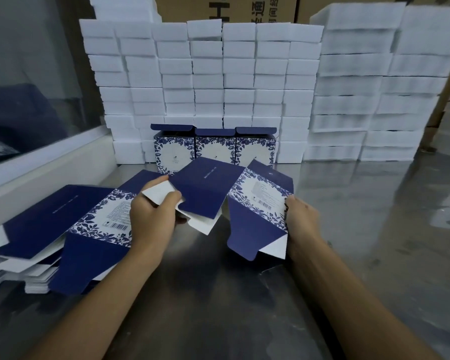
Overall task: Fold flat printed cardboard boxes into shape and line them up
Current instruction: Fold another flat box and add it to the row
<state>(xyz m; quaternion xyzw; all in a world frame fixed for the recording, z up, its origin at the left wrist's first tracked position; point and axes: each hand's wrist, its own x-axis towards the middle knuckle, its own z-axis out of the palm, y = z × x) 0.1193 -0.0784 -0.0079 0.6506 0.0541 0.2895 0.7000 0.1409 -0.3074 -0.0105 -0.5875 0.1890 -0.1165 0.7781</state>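
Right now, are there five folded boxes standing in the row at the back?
No, only three folded boxes stand side by side in front of the white foam blocks, their top flaps open.

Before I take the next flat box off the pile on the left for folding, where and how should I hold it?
Probably by the plain blue flap of the top flat box on the pile. That flap overhangs the pile's near edge, so a pinching grip can come from the near side, thumb on top, fingers underneath.
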